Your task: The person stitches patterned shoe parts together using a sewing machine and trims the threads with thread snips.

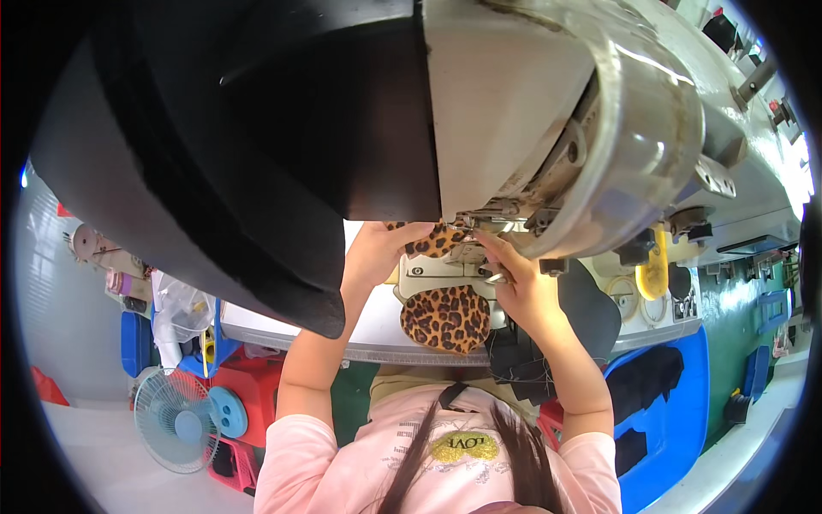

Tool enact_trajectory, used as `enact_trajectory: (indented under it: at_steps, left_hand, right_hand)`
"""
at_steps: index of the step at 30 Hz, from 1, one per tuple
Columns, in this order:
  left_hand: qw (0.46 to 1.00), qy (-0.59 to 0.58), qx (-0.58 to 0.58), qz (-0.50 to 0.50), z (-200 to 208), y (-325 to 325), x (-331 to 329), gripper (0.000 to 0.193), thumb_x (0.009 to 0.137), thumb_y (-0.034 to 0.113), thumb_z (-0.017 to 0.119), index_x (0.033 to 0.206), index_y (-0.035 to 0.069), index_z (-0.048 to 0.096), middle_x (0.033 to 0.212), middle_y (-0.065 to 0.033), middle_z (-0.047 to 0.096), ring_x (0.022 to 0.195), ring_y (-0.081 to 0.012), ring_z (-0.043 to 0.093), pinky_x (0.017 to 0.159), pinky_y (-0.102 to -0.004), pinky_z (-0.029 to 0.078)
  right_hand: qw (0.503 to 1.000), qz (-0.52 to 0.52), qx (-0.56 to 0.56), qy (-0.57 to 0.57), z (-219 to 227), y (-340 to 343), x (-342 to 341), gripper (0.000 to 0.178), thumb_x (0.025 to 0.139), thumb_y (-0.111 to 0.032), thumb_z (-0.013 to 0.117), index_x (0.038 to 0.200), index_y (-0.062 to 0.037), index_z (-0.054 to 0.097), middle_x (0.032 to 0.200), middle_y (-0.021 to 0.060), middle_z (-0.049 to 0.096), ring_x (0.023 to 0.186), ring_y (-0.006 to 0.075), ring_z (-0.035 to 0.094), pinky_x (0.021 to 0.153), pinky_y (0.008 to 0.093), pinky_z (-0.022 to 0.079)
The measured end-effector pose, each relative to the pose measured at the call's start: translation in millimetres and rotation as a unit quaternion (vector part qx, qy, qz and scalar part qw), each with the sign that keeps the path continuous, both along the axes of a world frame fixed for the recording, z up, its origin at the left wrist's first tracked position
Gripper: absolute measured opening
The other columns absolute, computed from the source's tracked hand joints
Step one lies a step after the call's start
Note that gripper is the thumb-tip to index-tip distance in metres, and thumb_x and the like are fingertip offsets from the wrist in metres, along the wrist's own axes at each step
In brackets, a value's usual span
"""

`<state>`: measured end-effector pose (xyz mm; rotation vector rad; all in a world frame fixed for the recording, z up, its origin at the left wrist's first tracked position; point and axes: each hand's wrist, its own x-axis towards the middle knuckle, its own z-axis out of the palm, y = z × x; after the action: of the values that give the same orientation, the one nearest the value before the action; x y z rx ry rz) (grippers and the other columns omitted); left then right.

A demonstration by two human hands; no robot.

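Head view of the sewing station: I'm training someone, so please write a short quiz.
1. Choose one. The left hand touches fabric that is: (a) striped, (b) leopard-print, (c) plain white.
2. True or false: the large blue bin on the person's right holds black fabric.
3. Fill in: the electric fan is on the person's ____ side.
Key: 1. b; 2. true; 3. left.
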<state>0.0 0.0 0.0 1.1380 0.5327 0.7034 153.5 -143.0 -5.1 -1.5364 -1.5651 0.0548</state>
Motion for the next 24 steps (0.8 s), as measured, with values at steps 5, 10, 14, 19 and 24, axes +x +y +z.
enact_trajectory:
  at_steps: [5, 10, 14, 19, 24]
  left_hand:
    - [0.997, -0.051, -0.058, 0.004, 8, -15, -4, 0.026, 0.075, -0.003, 0.060, 0.099, 0.002, 0.053, 0.094, -0.0046, 0.057, 0.085, -0.0129, 0.056, 0.071, -0.0264, 0.046]
    - [0.998, -0.058, -0.035, 0.018, -2, -21, -5, 0.029, 0.074, -0.004, 0.060, 0.101, 0.004, 0.053, 0.095, -0.0045, 0.057, 0.087, -0.0128, 0.056, 0.075, -0.0275, 0.046]
    - [0.996, -0.079, -0.050, 0.014, -7, -31, -7, 0.025, 0.075, -0.002, 0.062, 0.097, 0.005, 0.053, 0.091, -0.0043, 0.058, 0.081, -0.0126, 0.057, 0.064, -0.0262, 0.047]
    - [0.996, -0.074, -0.051, 0.011, -5, -34, -7, 0.025, 0.074, -0.001, 0.063, 0.097, 0.005, 0.053, 0.089, -0.0046, 0.059, 0.074, -0.0128, 0.058, 0.055, -0.0250, 0.046]
    - [0.997, -0.073, -0.024, 0.029, -7, -38, -4, 0.022, 0.075, -0.002, 0.061, 0.094, 0.005, 0.054, 0.084, -0.0046, 0.059, 0.072, -0.0127, 0.058, 0.057, -0.0245, 0.046]
  right_hand:
    - [0.999, -0.028, 0.038, -0.027, 2, 6, -6, 0.061, 0.056, 0.016, 0.046, 0.109, -0.0131, 0.058, 0.070, 0.0052, 0.052, 0.059, 0.0166, 0.051, 0.052, 0.0282, 0.043]
    - [1.000, -0.030, 0.005, -0.007, -3, 6, -2, 0.062, 0.055, 0.016, 0.046, 0.109, -0.0121, 0.057, 0.067, 0.0055, 0.047, 0.055, 0.0176, 0.046, 0.050, 0.0292, 0.040]
    - [1.000, -0.026, -0.004, -0.015, -6, 7, 2, 0.061, 0.056, 0.016, 0.045, 0.109, -0.0110, 0.056, 0.071, 0.0073, 0.048, 0.056, 0.0185, 0.046, 0.052, 0.0290, 0.040]
    - [1.000, -0.016, -0.009, -0.023, -3, 5, 4, 0.061, 0.057, 0.017, 0.045, 0.111, -0.0104, 0.055, 0.076, 0.0087, 0.050, 0.061, 0.0197, 0.049, 0.055, 0.0288, 0.041]
    - [0.999, -0.008, -0.027, -0.025, -6, 6, 5, 0.063, 0.058, 0.018, 0.043, 0.113, -0.0108, 0.053, 0.080, 0.0092, 0.051, 0.065, 0.0206, 0.050, 0.057, 0.0283, 0.041]
